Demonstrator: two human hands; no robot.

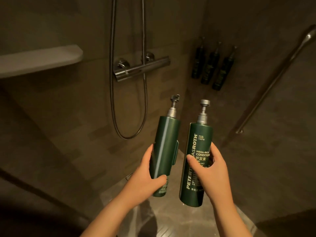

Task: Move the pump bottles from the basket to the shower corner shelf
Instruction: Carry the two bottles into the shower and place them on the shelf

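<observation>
In the shower stall, mid-air at centre of view: two green pump bottles, one per hand. Left hand (145, 175) grasps the left bottle (165, 146) round its lower body, thumb across the front. Right hand (208, 171) grasps the right bottle (200, 134) at mid-body, thumb on a label reading "conditioner". Both bottles have pumps up, lie side by side and are not touching. Shelf (39, 59) is on the wall upper left, well apart from both. Mixer (142, 69) is on the wall behind. Three dark wall bottles (210, 65) at right, with the bar (275, 81) beyond them.
</observation>
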